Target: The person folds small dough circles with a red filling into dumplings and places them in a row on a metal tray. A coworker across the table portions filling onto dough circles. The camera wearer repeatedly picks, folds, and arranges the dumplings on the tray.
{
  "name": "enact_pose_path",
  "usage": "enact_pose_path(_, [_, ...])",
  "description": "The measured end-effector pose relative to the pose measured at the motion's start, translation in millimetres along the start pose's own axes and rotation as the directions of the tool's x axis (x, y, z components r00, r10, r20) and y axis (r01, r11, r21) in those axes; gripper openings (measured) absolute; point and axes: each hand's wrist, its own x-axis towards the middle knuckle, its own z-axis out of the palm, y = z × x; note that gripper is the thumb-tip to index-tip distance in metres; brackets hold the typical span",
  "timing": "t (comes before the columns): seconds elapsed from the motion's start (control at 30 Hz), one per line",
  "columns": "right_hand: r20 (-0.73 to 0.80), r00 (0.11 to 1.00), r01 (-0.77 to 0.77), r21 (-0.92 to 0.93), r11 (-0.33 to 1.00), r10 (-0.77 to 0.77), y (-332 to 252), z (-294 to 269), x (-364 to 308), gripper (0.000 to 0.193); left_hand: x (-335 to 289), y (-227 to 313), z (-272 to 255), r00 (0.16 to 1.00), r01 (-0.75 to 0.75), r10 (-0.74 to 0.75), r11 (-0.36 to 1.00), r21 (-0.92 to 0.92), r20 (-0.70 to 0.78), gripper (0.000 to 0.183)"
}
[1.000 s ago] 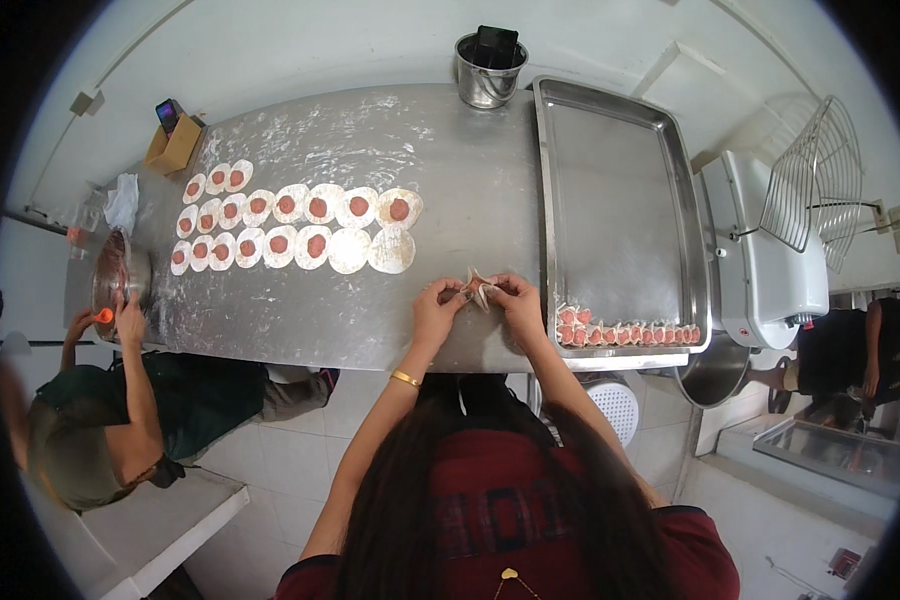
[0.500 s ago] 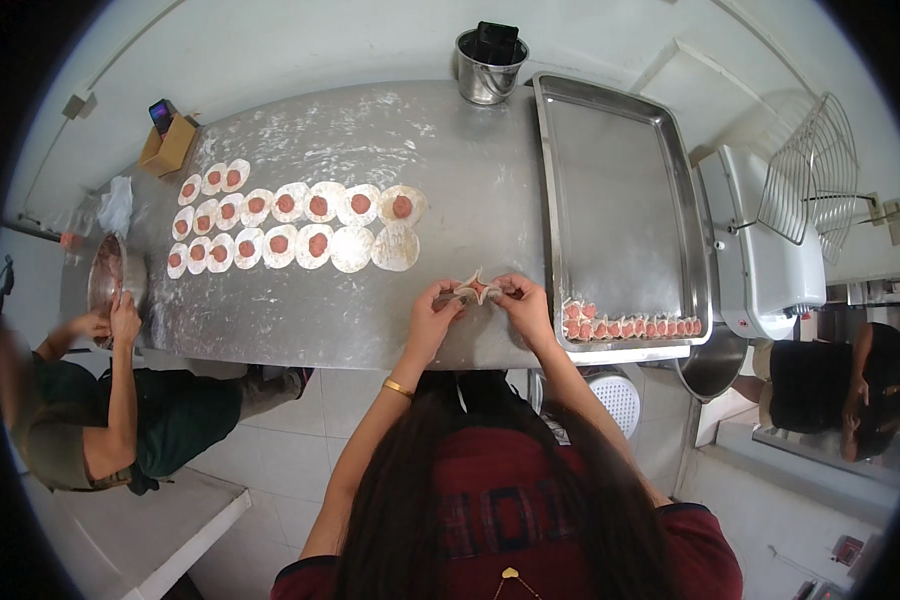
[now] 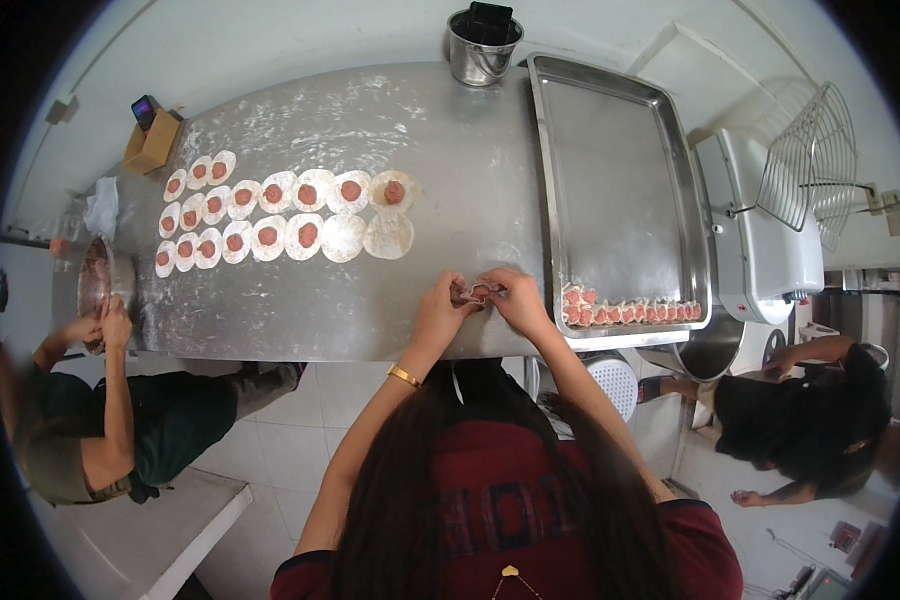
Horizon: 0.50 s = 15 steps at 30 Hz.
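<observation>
My left hand [image 3: 441,308] and my right hand [image 3: 511,297] meet over the near edge of the floured steel table [image 3: 370,120], both pinching one small filled dumpling [image 3: 474,292] between their fingertips. Round dough wrappers [image 3: 270,215] lie in rows on the table to the left, most with a dab of pink filling; two at the right end [image 3: 388,235] are bare. To the right, a steel tray [image 3: 615,170] holds a row of folded dumplings [image 3: 630,312] along its near edge.
A metal pot [image 3: 482,48] stands at the table's far edge. A cardboard box [image 3: 150,140] sits far left. Another person's hands [image 3: 105,325] are at a bowl [image 3: 95,280] on the left end. A machine with a wire guard [image 3: 780,220] stands right; a crouching person [image 3: 810,400] is beyond.
My hands stay together on the dumpling, shifting slightly. The person at the left has leaned nearer to the bowl.
</observation>
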Motion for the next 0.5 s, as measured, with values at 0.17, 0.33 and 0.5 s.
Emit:
enact_pose_path(0.17, [0.026, 0.997, 0.08, -0.105, 0.991, -0.078, -12.3, -13.1, -2.6, 0.034, -1.0, -3.7, -2.6, 0.999, -0.045, 0.046, 0.999, -0.026, 0.012, 0.037])
enact_pose_path(0.33, [0.065, 0.998, 0.005, -0.109, 0.994, 0.002, -13.1, -8.4, -2.6, 0.037, -0.9, 3.4, -6.6, 0.994, -0.017, 0.011, 0.999, 0.051, 0.111, 0.028])
enact_pose_path(0.5, [0.1, 0.994, 0.063, -0.106, 0.992, -0.053, -11.2, -13.5, 2.9, 0.032, 5.4, 12.5, -7.4, 0.99, -0.05, 0.029, 0.988, 0.148, 0.14, 0.027])
